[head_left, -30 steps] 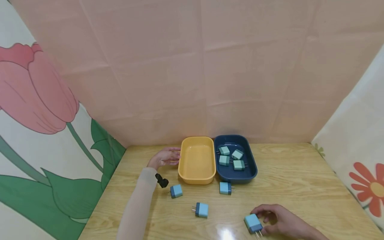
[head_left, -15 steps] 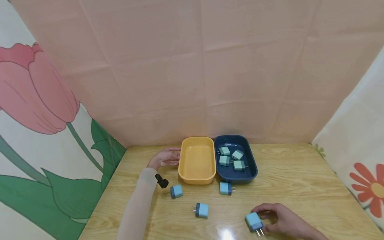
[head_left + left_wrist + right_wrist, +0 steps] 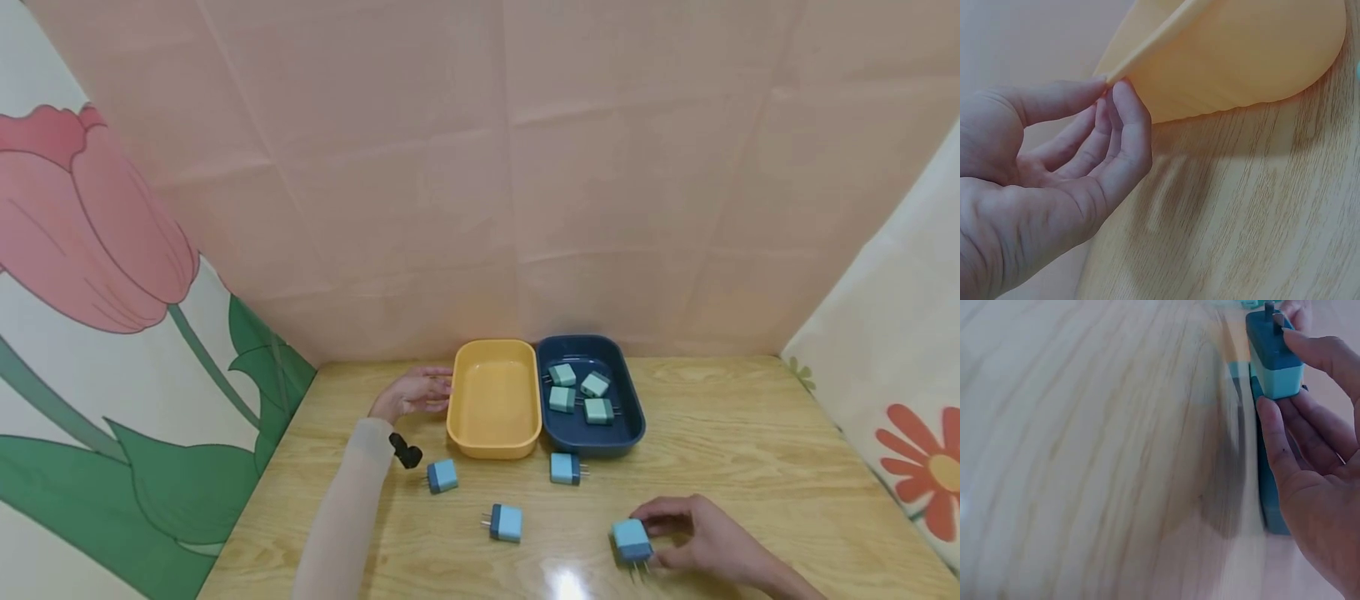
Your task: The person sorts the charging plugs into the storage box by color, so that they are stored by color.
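My left hand (image 3: 412,393) pinches the left rim of a yellow plastic tray (image 3: 495,404) between thumb and forefinger; the left wrist view shows this grip close up. The other fingers curl beneath the rim, outside the wall. At the front right, my right hand (image 3: 705,537) holds a light blue charger (image 3: 631,538) with a darker blue prong end. Thumb and fingertips grip its sides, and its metal prongs point toward me in the head view. In the right wrist view the charger (image 3: 1277,369) is close over the table, prong end up.
A navy tray (image 3: 588,354) beside the yellow one holds several mint green chargers (image 3: 562,399). Three blue chargers lie on the wooden table: one left (image 3: 442,476), one in the middle (image 3: 506,522), one before the navy tray (image 3: 565,468). A pink cloth (image 3: 510,208) hangs behind.
My right hand has moved slightly away from me with the blue charger, whose prongs have turned to point more straight toward me. The left hand stays at the yellow tray's rim.
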Motion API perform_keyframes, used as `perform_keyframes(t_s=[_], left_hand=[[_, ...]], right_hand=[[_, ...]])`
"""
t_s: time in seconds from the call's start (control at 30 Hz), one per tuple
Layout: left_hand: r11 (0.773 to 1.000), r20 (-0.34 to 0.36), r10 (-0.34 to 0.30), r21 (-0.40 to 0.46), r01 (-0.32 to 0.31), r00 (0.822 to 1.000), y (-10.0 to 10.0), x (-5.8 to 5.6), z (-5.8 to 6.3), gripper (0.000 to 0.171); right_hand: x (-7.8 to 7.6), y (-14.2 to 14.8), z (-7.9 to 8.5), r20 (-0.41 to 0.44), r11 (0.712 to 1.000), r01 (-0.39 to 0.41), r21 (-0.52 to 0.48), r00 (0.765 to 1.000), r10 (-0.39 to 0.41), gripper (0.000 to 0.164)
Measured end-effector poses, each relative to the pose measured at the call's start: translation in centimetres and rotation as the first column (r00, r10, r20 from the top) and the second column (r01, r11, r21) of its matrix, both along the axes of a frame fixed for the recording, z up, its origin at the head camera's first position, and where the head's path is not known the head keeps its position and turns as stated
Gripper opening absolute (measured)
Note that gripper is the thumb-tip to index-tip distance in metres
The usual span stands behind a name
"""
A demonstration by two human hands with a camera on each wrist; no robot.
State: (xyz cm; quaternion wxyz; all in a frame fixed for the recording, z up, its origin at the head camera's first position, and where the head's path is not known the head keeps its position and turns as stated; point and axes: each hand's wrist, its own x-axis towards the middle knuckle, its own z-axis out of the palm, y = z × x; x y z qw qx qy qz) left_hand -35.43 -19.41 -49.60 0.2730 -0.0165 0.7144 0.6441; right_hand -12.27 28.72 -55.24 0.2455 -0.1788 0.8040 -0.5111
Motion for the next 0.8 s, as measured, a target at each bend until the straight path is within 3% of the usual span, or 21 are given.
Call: perform_keyframes(t_s=[0.37,0.6,0.8], left_hand=[[1.000,-0.008,0.002,0.009,-0.002,1.000,0.2,0.0,0.1,0.050],[1.000,0.002,0.016,-0.006,-0.016,1.000,0.3,-0.1,0.1,0.048],[1.000,0.004,0.013,-0.005,-0.013,1.000,0.1,-0.2,0.0,0.050]], right_hand=[[-0.3,-0.3,0.5,-0.048,0.994,0.047,-0.100,0.998,-0.052,0.054],[-0.1,-1.0,1.0,-0.140,0.980,0.049,-0.193,0.987,-0.077,0.053],[-0.4,-2.5,1.9,-0.123,0.970,0.077,-0.230,0.987,-0.108,0.053]])
